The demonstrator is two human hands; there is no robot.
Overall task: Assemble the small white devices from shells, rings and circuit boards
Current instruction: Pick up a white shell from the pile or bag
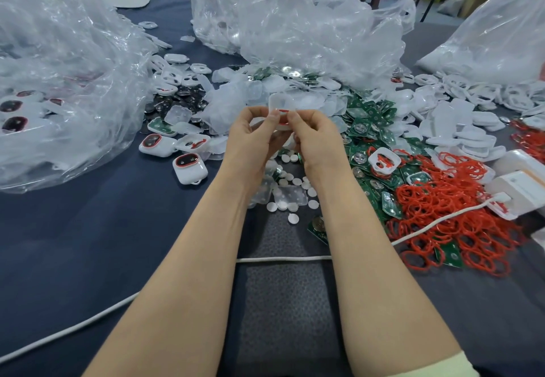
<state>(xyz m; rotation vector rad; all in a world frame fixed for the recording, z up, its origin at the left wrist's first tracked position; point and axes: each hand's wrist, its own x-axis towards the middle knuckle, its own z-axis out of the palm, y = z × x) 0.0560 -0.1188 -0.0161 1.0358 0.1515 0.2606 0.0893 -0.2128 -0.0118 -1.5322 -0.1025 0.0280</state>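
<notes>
My left hand [253, 137] and my right hand [315, 137] together hold a small white shell [284, 104] up over the middle of the table, fingertips pinching its lower edge. A red ring [284, 111] shows in the shell between my fingertips. Red rings [460, 217] lie heaped at the right. Green circuit boards [368, 128] spread beside them. Two finished white devices [190, 168] [156, 143] rest to the left. White shells [472, 131] pile up at the right.
Large clear plastic bags [67, 81] [295, 22] [495, 31] ring the dark blue table [88, 243]. Round white discs [290, 205] lie scattered under my wrists. A white cord [283, 258] crosses the table near me. White boxes [522, 187] sit at the right edge.
</notes>
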